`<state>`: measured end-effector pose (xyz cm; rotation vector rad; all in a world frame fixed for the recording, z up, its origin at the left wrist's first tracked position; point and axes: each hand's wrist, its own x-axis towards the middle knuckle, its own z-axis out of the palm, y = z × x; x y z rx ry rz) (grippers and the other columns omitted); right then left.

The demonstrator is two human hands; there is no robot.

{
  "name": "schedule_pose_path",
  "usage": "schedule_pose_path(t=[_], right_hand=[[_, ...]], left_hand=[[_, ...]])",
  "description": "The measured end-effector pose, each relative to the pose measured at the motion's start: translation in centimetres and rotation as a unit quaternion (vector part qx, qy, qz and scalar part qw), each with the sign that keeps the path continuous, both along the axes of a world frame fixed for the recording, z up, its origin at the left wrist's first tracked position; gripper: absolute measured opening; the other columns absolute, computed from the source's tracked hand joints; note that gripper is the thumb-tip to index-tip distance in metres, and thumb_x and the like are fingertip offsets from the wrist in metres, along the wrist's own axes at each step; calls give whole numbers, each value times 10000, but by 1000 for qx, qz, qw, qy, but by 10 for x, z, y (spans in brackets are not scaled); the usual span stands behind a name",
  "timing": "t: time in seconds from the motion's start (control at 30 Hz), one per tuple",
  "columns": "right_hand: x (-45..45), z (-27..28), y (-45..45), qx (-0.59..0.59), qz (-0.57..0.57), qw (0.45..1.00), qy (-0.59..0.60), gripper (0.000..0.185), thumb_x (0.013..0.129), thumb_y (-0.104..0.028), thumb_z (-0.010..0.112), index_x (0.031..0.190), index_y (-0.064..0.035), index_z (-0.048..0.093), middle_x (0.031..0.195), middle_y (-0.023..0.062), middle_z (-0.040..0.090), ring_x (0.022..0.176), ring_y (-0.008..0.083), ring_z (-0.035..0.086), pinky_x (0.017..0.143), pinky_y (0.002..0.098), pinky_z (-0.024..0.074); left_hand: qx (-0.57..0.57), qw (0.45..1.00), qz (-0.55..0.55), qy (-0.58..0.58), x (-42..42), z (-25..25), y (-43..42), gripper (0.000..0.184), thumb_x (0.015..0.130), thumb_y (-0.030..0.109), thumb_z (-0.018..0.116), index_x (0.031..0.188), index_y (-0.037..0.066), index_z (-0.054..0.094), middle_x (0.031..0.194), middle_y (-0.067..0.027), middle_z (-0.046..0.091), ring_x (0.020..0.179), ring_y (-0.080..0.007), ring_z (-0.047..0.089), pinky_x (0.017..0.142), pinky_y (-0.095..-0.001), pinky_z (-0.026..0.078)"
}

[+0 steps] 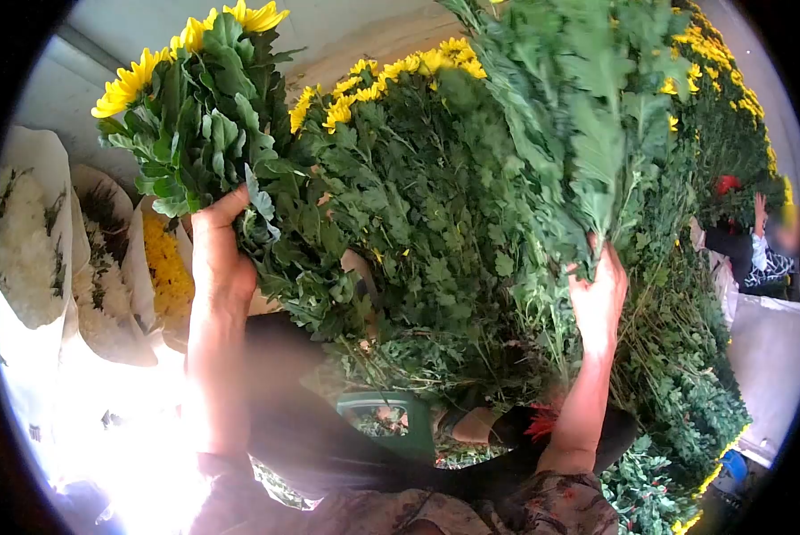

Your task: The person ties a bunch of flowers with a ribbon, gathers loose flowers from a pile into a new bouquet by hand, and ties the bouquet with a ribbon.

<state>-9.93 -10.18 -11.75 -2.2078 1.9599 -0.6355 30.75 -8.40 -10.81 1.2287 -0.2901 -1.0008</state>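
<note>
My left hand [222, 239] is wrapped round a bunch of yellow chrysanthemums [205, 125], raised at the upper left with the flower heads up and to the left. Broad green leaves cover most of its stems. On the right, my right hand [599, 290] grips the lower part of several leafy chrysanthemum stems [587, 143], whose tops run out of the frame; their leaves are blurred. Behind and between my hands stands a dense bank of yellow-headed chrysanthemums [418, 169].
White-wrapped bundles of white flowers [30, 241] and yellow flowers [168, 263] line the left side. A green plastic stool or crate [409, 428] sits below, by my legs. More chrysanthemums [685, 392] pile up on the right. Another person [761, 254] is at the far right.
</note>
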Motion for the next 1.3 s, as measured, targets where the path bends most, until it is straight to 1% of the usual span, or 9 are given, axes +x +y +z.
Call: schedule_pose_path(t=[0.2, 0.33, 0.4, 0.43, 0.63, 0.77, 0.97, 1.1, 1.3], right_hand=[[15, -101, 8, 187, 6, 963, 192, 825, 822, -175, 708, 1479, -138, 211, 1321, 216, 433, 511, 63, 452, 354, 167, 421], [37, -129, 36, 307, 117, 934, 142, 664, 864, -411, 638, 1380, -69, 398, 1307, 197, 472, 600, 136, 553, 479, 276, 532], [31, -171, 37, 179, 144, 973, -15, 564, 862, -407, 640, 1266, -32, 519, 1255, 162, 532, 816, 237, 644, 658, 378, 575], [44, -138, 21, 298, 78, 950, -56, 525, 918, -329, 580, 1312, 4, 480, 1383, 180, 441, 1114, 341, 562, 962, 426, 469], [25, -225, -60, 84, -61, 994, -19, 628, 914, -386, 571, 1363, 15, 391, 1294, 296, 487, 1144, 415, 524, 934, 452, 463], [64, -213, -78, 397, -133, 902, -105, 807, 894, -445, 569, 1469, -16, 200, 1307, 331, 465, 1142, 428, 537, 975, 427, 430], [61, -161, -32, 243, -118, 959, -84, 478, 906, -331, 584, 1272, -29, 519, 1065, 181, 652, 966, 322, 646, 810, 397, 516], [5, -148, -15, -91, -59, 994, -15, 353, 808, -113, 700, 1120, -43, 551, 924, 160, 637, 812, 310, 648, 669, 418, 544], [-24, -108, -22, -93, -98, 970, 204, 646, 795, -482, 696, 1188, -1, 517, 956, 140, 593, 807, 226, 605, 672, 392, 537]], left_hand=[[-20, 1000, -16, -9, -4, 12, 4, 370, 795, 68, 624, 1164, 70, 596, 1054, -48, 648, 934, -193, 619, 850, -338, 496], [-7, 1000, -6, 7, 2, 8, 6, 363, 794, 66, 634, 1155, 70, 600, 1052, -46, 649, 925, -192, 623, 840, -337, 501], [-6, 1000, -6, 15, 3, 8, 6, 360, 791, 60, 635, 1150, 75, 606, 1051, -44, 650, 912, -196, 627, 827, -338, 507], [-7, 1000, -6, 20, 4, 8, 6, 359, 789, 57, 635, 1147, 77, 609, 1050, -43, 650, 906, -198, 629, 821, -338, 510], [7, 1000, 6, -7, -9, 17, 6, 372, 784, 67, 625, 1155, 63, 599, 1035, -40, 655, 890, -196, 632, 818, -335, 510], [10, 999, -29, 21, -2, 3, 2, 386, 792, 67, 611, 1176, 57, 584, 1066, -61, 644, 896, -200, 631, 818, -343, 509], [-19, 999, -34, 28, -3, 10, 2, 400, 780, -5, 620, 1178, 2, 582, 1103, -67, 633, 942, -203, 612, 852, -339, 490], [2, 999, -34, 39, -4, 13, 6, 411, 779, -5, 620, 1188, 16, 581, 1110, -67, 631, 953, -203, 607, 854, -339, 485], [-16, 999, -35, 27, -8, 9, 3, 410, 783, -4, 617, 1191, 16, 581, 1112, -71, 633, 953, -201, 607, 853, -339, 480]])
